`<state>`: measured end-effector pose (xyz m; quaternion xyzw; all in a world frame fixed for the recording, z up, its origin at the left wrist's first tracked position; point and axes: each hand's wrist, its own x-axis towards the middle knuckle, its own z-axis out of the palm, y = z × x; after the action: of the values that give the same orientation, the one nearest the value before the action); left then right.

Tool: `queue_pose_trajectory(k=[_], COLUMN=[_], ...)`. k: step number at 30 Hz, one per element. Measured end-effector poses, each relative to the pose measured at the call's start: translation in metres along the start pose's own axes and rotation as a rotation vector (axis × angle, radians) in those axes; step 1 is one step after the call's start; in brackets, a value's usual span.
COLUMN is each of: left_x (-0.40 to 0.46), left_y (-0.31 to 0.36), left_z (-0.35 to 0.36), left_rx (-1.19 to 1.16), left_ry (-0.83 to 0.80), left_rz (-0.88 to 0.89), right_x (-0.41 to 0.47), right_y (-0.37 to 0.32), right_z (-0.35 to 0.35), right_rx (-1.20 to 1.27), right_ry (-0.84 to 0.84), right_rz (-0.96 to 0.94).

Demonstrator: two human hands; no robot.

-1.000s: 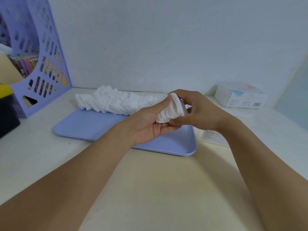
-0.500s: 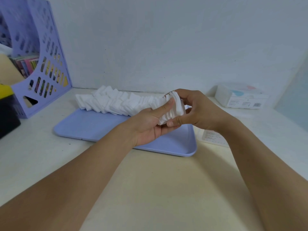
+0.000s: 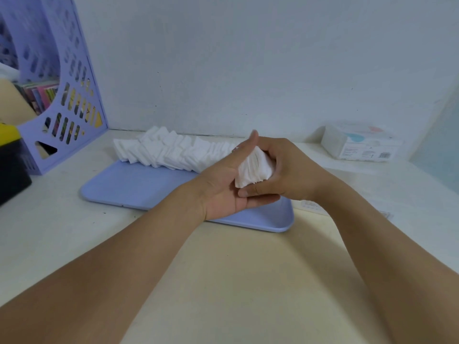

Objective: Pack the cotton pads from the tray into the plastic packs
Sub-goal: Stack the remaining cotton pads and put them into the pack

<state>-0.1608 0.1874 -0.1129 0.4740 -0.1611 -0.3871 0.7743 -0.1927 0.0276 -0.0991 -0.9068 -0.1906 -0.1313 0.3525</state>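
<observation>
- Far to the left of both hands, a lilac file rack [image 3: 74,95] stands against the wall, well out of play.
- Just left of the hands and behind them, the loose row of cotton pads [image 3: 173,152] waits on the blue tray [image 3: 139,187].
- Left hand [image 3: 223,192]: palm up, fingers fairly straight, cradling a stack of pads [image 3: 253,170] from below.
- Right hand [image 3: 280,170]: curled over that stack, thumb pinching underneath — squaring it up, by the look of it.
- Well right of the hands sits a filled plastic pack [image 3: 360,145]; next comes finding an empty one and sliding the stack in square.
</observation>
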Motion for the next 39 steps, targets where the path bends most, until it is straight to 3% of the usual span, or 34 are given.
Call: queue_pose_trajectory(k=[4,12,15,17,20,25,27,29,30,32,35,37,39], left_x=[0.001,-0.001,-0.005,-0.006,-0.003,0.021,0.032,0.046,0.054,0.068,0.075,0.076,0.078], left_y=[-0.002,-0.005,-0.002,-0.002,0.001,0.008,0.005,-0.005,-0.012,-0.026,-0.041,-0.044,-0.047], left_z=[0.000,0.000,0.003,0.004,0.017,0.046,0.062,0.073,0.073,0.067,0.053,0.047,0.044], left_rx=[-0.110,0.072,0.098,0.140,0.201,0.367,0.346,0.378,0.487,0.932,1.559,1.701,1.729], left_ry=[-0.010,-0.078,-0.093,-0.120,-0.122,-0.036,0.037,0.168,0.243,0.291,0.086,0.061,0.121], left_rz=[-0.001,-0.019,-0.040,-0.031,-0.028,0.001,0.065,0.212,0.328,0.596,0.696,0.674,0.727], right_x=[-0.001,-0.004,-0.013,-0.020,-0.030,-0.033,-0.036,-0.044,-0.050,-0.065,-0.078,-0.075,-0.070], right_y=[-0.003,-0.009,-0.015,-0.017,-0.011,-0.001,0.000,0.006,0.010,0.019,0.028,0.034,0.041], right_z=[0.002,0.003,-0.018,-0.035,-0.056,-0.065,-0.075,-0.091,-0.100,-0.121,-0.134,-0.130,-0.123], right_rx=[0.031,0.002,0.108,0.302,0.467,0.330,0.302,0.234,0.192,0.050,-0.171,-0.261,-0.302], right_ry=[0.000,-0.104,-0.250,-0.274,-0.193,-0.131,-0.022,0.199,0.342,0.551,0.400,0.287,0.289], right_rz=[0.046,0.045,0.099,0.119,0.167,0.261,0.335,0.445,0.518,0.678,0.962,1.070,1.077])
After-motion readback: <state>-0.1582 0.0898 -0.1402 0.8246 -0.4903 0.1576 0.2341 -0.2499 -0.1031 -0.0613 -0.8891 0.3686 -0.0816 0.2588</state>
